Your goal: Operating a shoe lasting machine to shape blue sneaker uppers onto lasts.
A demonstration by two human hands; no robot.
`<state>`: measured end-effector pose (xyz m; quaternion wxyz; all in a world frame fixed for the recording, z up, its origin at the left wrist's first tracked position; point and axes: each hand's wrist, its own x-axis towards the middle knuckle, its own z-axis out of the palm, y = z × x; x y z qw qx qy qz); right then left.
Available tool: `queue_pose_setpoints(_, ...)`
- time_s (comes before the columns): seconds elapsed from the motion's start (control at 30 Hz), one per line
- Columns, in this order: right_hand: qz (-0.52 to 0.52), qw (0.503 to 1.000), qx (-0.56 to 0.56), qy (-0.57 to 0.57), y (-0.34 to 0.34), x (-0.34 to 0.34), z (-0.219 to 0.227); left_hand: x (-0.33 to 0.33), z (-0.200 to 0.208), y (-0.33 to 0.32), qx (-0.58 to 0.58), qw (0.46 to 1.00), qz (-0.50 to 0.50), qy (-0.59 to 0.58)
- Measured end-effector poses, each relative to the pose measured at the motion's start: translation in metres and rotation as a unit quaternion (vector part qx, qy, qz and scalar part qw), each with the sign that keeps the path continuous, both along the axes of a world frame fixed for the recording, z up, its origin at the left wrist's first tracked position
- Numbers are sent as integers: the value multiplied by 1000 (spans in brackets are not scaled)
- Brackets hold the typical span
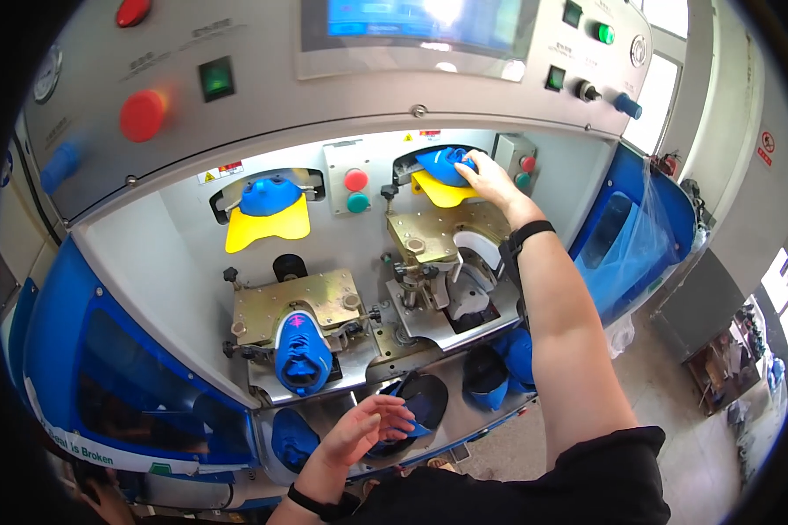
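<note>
My right hand [490, 179] reaches far into the machine's right bay. Its fingers are closed on a blue shoe upper [446, 164] at the back wall, above a yellow flap [442, 191]. My left hand [369, 427] is raised over the front ledge, fingers apart and loosely bent, with nothing visible in it. Behind its fingers lies a dark-lined blue upper [425, 398], partly hidden. Another blue shoe upper [303, 354] with a pink mark sits toe-up at the left lower clamp. In the left bay, a blue piece [270, 196] hangs over a yellow flap [271, 224].
More blue uppers lie on the metal ledge, one at the left [294, 439] and one at the right [485, 378]. Brass-coloured clamp plates [311, 304] jut from both bays. Overhead runs a control panel with a red knob [144, 115] and a screen [411, 22].
</note>
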<state>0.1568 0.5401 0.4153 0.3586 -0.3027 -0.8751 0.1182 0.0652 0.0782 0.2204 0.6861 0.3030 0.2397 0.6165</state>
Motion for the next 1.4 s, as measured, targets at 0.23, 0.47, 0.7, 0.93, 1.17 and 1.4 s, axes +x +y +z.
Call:
queue_pose_setpoints(0.23, 70, 986, 120, 96, -109, 70, -64, 55, -8, 63, -94, 995, 27, -10)
queue_pose_setpoints(0.47, 70, 993, 32, 95, -205, 177, -213, 127, -15, 142, -150, 985, 88, -12)
queue_pose_setpoints(0.7, 88, 995, -21, 36, -172, 168, -194, 144, -44, 213, -169, 951, 251, -61)
queue_pose_setpoints(0.93, 74, 991, 43, 100, -144, 142, -164, 144, -30, 229, -199, 934, 296, -24)
queue_pose_setpoints(1.17, 117, 993, 11, -5, -125, 116, -194, 131, -34, 231, -239, 923, 299, 39)
queue_pose_setpoints(1.4, 137, 990, 19, 16, -124, 114, -194, 137, -32, 231, -269, 906, 322, 47)
